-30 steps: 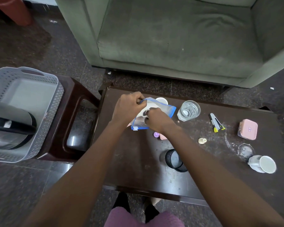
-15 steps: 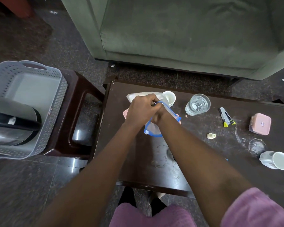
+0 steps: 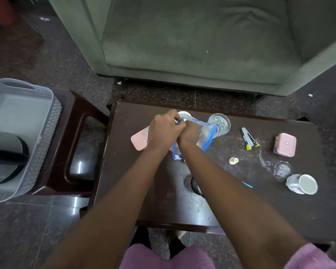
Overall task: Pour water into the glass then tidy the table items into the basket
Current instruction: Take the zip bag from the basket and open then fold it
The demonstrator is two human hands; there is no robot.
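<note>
Both hands meet over the far middle of the dark table (image 3: 231,206). My left hand (image 3: 164,131) grips the top edge of a clear zip bag with blue trim (image 3: 207,135), and my right hand (image 3: 189,133) is closed on the bag beside it. Just right of the bag stands the glass of water (image 3: 220,124). On a stool at the left sits the grey basket (image 3: 47,121) with a steel kettle (image 3: 2,160) inside. A pink lid (image 3: 139,140) lies under my left wrist.
On the table lie a stapler (image 3: 248,139), a pink box (image 3: 285,144), a small cream cap (image 3: 233,160), a clear lid (image 3: 282,168), a tipped white mug (image 3: 302,184), a dark cup (image 3: 195,186) and a white cup (image 3: 184,114). A green sofa (image 3: 192,39) stands behind.
My hands stayed together on the bag while its open side swung right toward the glass. The pink lid now shows left of my wrist. The view shifted slightly.
</note>
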